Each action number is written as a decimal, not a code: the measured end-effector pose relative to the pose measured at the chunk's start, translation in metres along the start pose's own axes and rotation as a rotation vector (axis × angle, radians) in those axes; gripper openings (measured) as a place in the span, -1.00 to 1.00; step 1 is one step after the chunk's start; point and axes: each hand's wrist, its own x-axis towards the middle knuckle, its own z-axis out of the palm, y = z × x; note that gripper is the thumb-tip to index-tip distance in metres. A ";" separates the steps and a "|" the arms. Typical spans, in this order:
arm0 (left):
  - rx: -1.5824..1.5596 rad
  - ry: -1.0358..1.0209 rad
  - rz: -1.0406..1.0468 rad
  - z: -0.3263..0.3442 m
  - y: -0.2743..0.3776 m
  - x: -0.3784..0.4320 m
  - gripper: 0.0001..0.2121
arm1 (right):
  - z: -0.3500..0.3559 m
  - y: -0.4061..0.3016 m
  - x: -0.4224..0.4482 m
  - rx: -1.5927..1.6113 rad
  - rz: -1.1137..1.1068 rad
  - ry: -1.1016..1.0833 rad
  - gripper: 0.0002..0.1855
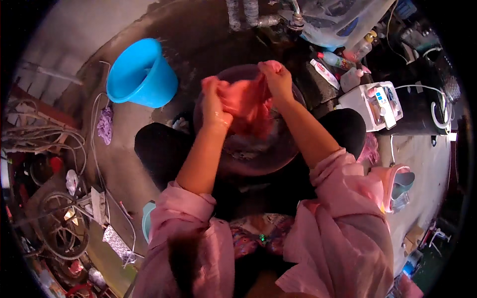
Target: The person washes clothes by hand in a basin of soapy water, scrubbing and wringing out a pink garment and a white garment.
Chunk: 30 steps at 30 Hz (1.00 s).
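Observation:
A bunched coral-red cloth (244,98) is stretched between my two hands above a round, dark basin (277,160). My left hand (216,108) grips its left end, with wet-looking skin at the wrist. At the other end, my right hand (278,80) is closed on the gathered fabric, slightly farther up in the view. The middle of the cloth hangs down over the basin and looks blurred. The basin stands between my knees, and its contents are too dark to make out clearly.
A blue plastic bucket (164,80) stands at the upper left, near a purple cloth (105,124) on the floor. Bottles, a toothpaste-like tube (325,73) and a white box (359,106) with small items are at the right. Coiled rope or hose (41,139) lies far left.

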 end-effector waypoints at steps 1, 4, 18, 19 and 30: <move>-0.085 0.118 0.035 -0.002 0.008 0.006 -0.87 | -0.001 -0.010 -0.005 0.143 0.052 -0.031 -0.88; -0.086 0.005 -0.232 -0.016 0.010 0.017 -0.70 | 0.017 -0.008 -0.053 -0.035 -0.089 -0.326 -0.88; -0.026 -0.445 -0.078 -0.035 -0.033 0.014 -0.78 | 0.033 0.019 -0.089 -0.456 -0.325 -0.121 -0.79; -0.022 -0.447 -0.083 -0.037 -0.041 0.011 -0.78 | 0.032 0.022 -0.088 -0.455 -0.323 -0.115 -0.79; -0.030 -0.052 -0.130 -0.012 -0.009 -0.008 -0.87 | 0.001 -0.009 -0.011 -0.483 -0.345 0.104 -0.69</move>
